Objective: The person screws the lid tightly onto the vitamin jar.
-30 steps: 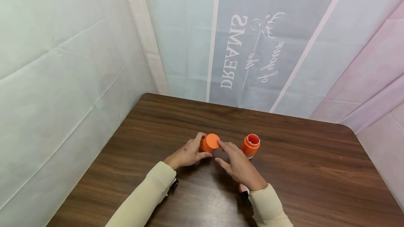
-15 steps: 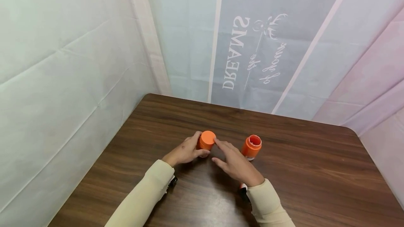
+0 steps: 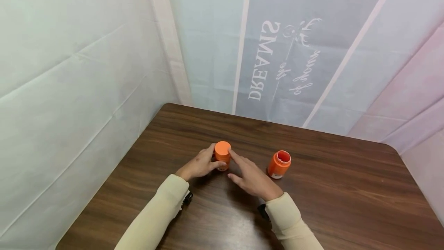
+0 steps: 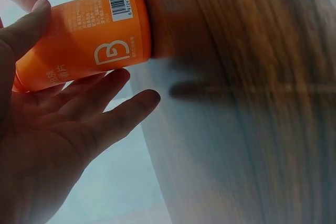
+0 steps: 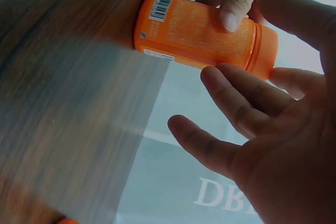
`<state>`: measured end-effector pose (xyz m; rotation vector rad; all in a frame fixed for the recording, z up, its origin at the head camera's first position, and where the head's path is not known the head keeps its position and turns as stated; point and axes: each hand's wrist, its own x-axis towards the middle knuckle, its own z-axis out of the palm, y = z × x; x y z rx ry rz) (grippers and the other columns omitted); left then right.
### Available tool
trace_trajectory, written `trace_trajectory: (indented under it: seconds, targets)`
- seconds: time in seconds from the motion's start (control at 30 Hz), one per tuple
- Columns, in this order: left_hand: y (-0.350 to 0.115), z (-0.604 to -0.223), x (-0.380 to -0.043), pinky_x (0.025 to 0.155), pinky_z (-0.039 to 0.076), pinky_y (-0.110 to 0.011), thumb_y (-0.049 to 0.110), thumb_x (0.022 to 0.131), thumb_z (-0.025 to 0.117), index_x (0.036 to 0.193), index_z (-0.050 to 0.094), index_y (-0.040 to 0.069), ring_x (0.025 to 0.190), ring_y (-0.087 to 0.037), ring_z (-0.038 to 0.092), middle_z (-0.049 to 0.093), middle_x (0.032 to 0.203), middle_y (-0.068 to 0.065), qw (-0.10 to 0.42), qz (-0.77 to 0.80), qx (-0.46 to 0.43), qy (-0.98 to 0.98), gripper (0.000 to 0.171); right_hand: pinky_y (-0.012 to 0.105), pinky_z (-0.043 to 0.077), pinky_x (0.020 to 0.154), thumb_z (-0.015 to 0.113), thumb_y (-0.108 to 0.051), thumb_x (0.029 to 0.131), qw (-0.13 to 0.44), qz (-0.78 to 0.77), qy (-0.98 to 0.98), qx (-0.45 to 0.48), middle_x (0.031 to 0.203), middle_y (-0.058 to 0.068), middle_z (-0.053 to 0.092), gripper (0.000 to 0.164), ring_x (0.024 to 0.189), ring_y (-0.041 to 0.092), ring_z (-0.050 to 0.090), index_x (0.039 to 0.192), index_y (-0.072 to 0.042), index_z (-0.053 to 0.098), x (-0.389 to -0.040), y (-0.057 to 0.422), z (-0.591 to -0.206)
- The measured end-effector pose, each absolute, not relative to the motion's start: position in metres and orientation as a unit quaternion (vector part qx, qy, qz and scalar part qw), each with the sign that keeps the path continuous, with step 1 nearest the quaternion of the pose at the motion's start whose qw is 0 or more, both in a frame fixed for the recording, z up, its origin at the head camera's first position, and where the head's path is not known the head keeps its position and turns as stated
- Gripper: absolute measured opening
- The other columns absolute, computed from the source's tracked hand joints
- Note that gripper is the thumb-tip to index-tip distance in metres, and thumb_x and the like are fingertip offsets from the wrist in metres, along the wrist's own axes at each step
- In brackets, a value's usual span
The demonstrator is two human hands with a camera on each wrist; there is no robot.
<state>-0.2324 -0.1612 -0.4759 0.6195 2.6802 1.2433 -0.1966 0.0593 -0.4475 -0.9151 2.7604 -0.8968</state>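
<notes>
Fabric [image 3: 76, 80] fills the left side of the head view, well apart from the handling, so snagging on it seems unlikely. Just left of the lower centre, the left hand [image 3: 200, 164] grips an orange capped bottle [image 3: 222, 159], thumb laid across the front and fingers behind. In the left wrist view at least one of those fingers stands away from the smooth wall, so the hold may be partial; if the cap [image 3: 222, 148] were twisted hard, the bottle could turn within that grip. The bottle stands upright near the middle of the frame, its base seemingly on the desk [image 3: 347, 188], though contact is hard to confirm. Just beside it, the right hand [image 3: 256, 176] has spread, fairly straight fingers; its index fingertip meets the cap's right edge, while the thumb is apart. A push from that one side, with only the left hand opposing it, could tip the bottle leftward or slide it. Farther right, an uncapped bottle [image 3: 278, 165] stands near the back of the right hand, its mouth exposed and its rim flecked with white. An outward swing of those knuckles could knock it over and spill whatever it holds; its contents are too small to make out.
</notes>
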Motion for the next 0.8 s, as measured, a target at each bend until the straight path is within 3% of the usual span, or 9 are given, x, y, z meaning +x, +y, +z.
trace_trajectory:
  seconds: [0.27, 0.8]
  targets:
    - [-0.167, -0.472, -0.237, 0.101, 0.045, -0.046, 0.025, 0.095, 0.070, 0.140, 0.043, 0.004, 0.118, -0.026, 0.054, 0.055, 0.126, -0.011, 0.040, 0.397, 0.189, 0.897, 0.057, 0.057, 0.036, 0.108, 0.066, -0.024, 0.098, 0.068, -0.299, 0.902, -0.304, 0.149, 0.015, 0.047, 0.078, 0.135, 0.035, 0.045, 0.161, -0.018, 0.020, -0.206, 0.055, -0.449]
    - [-0.177, -0.467, -0.239, 0.102, 0.045, -0.048, 0.014, 0.096, 0.068, 0.139, 0.040, -0.001, 0.127, -0.033, 0.053, 0.053, 0.136, -0.019, 0.036, 0.447, 0.139, 0.883, 0.053, 0.055, 0.035, 0.109, 0.064, -0.024, 0.100, 0.101, -0.286, 0.901, -0.311, 0.159, 0.012, 0.032, 0.080, 0.139, 0.038, 0.038, 0.162, -0.017, 0.013, -0.218, 0.036, -0.441]
